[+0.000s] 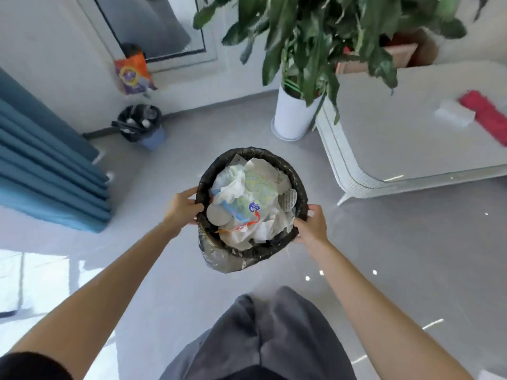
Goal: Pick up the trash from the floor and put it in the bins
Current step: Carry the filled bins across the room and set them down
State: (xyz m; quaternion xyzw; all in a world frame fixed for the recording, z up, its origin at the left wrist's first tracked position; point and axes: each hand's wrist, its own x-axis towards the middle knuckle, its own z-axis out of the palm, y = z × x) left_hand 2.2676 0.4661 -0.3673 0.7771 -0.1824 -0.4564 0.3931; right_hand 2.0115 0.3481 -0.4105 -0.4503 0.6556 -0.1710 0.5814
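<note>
trash – crumpled white paper, printed wrappers, two grey discs – fills the near bin up to its rim. the near bin is round, with a black bag folded over the edge and hanging loose on the lower left side. it is in mid view over the grey floor; lifted or resting, cannot tell.

left hand grips the left rim, thumb hooked over the bag edge. right hand grips the right rim, fingers curled on the edge.

second bin – blue, black liner, blurred pale items inside – stands well apart by the wall, near a blue curtain. orange bag leans on the wall behind it. plant in a white pot stands just beside a white surface carrying a red cloth.
</note>
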